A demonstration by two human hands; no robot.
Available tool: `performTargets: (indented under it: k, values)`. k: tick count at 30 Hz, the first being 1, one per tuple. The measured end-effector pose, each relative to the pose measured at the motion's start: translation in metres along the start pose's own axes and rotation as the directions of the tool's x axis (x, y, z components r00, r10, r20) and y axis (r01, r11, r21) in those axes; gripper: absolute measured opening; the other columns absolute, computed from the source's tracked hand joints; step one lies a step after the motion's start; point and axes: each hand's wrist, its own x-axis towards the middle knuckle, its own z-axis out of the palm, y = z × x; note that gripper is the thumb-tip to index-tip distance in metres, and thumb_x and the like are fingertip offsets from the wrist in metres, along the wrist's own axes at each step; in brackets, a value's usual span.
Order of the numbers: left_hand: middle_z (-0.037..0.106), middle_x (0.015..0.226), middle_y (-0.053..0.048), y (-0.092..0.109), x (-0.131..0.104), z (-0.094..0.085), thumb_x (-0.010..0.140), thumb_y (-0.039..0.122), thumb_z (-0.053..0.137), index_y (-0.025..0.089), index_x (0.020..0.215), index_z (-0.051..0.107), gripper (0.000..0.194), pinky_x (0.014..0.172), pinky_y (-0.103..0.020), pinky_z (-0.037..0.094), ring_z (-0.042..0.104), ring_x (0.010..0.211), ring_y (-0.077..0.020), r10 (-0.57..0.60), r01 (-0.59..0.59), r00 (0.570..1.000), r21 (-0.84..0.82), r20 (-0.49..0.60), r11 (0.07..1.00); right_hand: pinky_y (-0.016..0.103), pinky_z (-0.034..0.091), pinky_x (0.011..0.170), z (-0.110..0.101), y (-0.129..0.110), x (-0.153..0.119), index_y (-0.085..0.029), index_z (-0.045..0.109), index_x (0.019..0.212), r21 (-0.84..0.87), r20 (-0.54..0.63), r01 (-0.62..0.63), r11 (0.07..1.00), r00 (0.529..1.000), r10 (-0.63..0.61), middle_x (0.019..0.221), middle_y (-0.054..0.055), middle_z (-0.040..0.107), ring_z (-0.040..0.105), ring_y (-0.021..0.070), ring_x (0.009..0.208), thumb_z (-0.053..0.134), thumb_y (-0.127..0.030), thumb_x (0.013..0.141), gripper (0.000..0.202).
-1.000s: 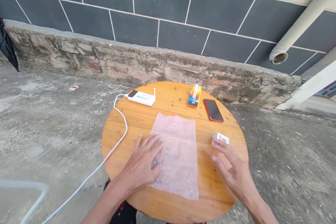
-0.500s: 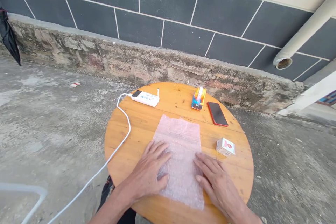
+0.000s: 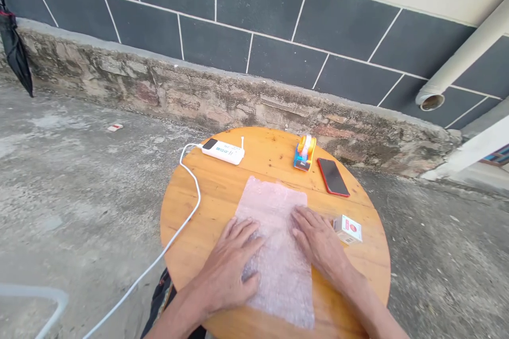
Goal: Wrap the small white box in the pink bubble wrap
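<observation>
A pinkish, translucent sheet that looks like bubble wrap [image 3: 278, 254] lies flat on the round wooden table [image 3: 191, 243]. My left hand [image 3: 234, 259] rests on its left edge, palm down with fingers spread. On the sheet's right side, my right hand [image 3: 316, 238] presses with outstretched fingers. Just right of that hand stands a small white box [image 3: 348, 230] with a red mark. Parts of the sheet's edges are hidden under both hands.
At the table's back sit a white power bank-like device [image 3: 223, 151] with a white cable [image 3: 159, 257], a tape dispenser [image 3: 305, 152] and a red-edged phone [image 3: 333, 177]. A stone-based wall [image 3: 222, 95] runs behind, with a pipe [image 3: 457, 66] and a black umbrella [image 3: 16, 50].
My right hand has slid up along the sheet's right side, closer to the small box. My left hand stays nearly in place. The whole view has shifted slightly.
</observation>
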Motion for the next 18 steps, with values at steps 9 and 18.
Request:
performTargets:
  k: [9, 18]
  values:
    - [0.036, 0.149, -0.006, 0.001, 0.01, -0.012, 0.073, 0.02, 0.055, 0.026, 0.129, 0.05, 0.057, 0.115, -0.053, 0.018, 0.026, 0.14, -0.0269, 0.005, -0.006, 1.0, 0.029, 0.008, 1.0, 0.048, 0.039, 0.103, 0.004, -0.037, -0.01, -0.019, 0.051, 0.133, 0.136, 0.043, 0.09, 0.987, 0.994, -0.096, 0.143, 0.009, 0.046, 0.044, 0.0273, 0.128, 0.046, -0.021, 0.091, 0.042]
    - [0.042, 0.145, -0.011, -0.013, 0.015, -0.002, 0.075, 0.032, 0.06, 0.023, 0.133, 0.048, 0.059, 0.113, -0.056, 0.02, 0.032, 0.137, -0.0303, -0.014, 0.017, 1.0, 0.1, -0.026, 0.995, 0.053, 0.04, 0.101, 0.002, -0.001, -0.022, -0.015, 0.05, 0.132, 0.145, 0.018, -0.012, 0.989, 1.0, 0.009, 0.141, 0.015, 0.046, 0.043, 0.0303, 0.129, 0.049, -0.03, 0.09, 0.045]
